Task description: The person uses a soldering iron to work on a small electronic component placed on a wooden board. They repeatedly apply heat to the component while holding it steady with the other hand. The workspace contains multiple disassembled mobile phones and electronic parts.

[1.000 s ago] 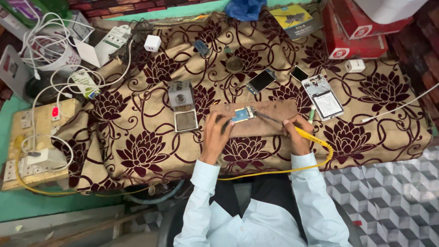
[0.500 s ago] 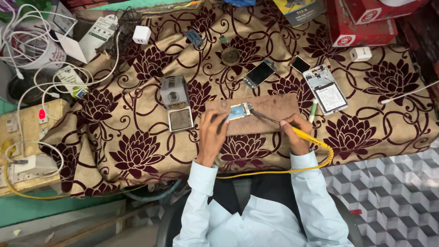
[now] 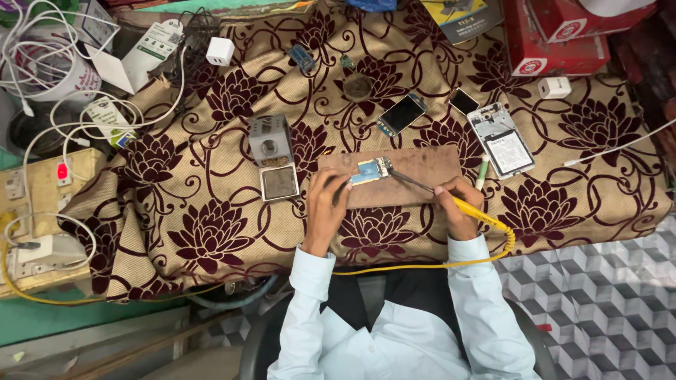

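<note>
The left hand [image 3: 327, 204] pins a small circuit board [image 3: 371, 169] onto a brown pad [image 3: 415, 186] on the floral cloth [image 3: 211, 232]; the right hand [image 3: 456, 207] grips a yellow soldering iron [image 3: 451, 200], its tip at the board's right edge

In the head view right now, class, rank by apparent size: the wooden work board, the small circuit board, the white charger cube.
1. wooden work board
2. small circuit board
3. white charger cube, looking close to the circuit board, so unsure.
</note>
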